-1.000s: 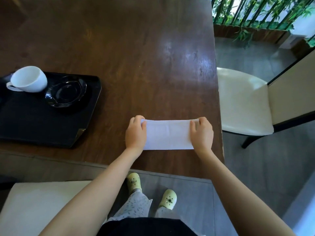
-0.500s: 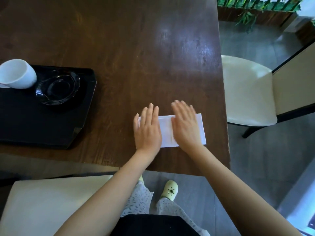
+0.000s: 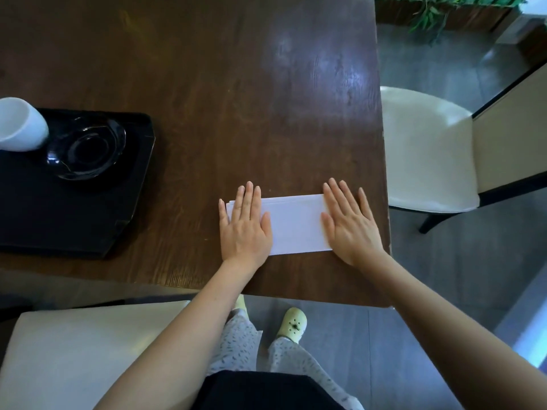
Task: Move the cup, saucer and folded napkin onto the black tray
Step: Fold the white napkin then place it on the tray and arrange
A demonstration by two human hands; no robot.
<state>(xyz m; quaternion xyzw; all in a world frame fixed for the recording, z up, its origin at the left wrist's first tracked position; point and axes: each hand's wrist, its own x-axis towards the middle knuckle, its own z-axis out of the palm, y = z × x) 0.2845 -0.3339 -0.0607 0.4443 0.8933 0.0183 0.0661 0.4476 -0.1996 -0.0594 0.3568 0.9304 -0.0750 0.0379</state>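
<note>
A white folded napkin lies flat on the brown table near its front right corner. My left hand rests palm down on the napkin's left end, fingers spread. My right hand presses flat on its right end. At the left, the black tray carries a glossy black saucer and a white cup, which is partly cut off by the frame edge. The cup stands beside the saucer, not on it.
The wooden table ends just right of my right hand. A cream-seated chair stands beyond that edge, and another cream seat is at the lower left. Plants line the far right.
My hands went from pinching the napkin's ends to lying flat close together on it, then slid apart to its two ends. The camera view shifted slightly right.
</note>
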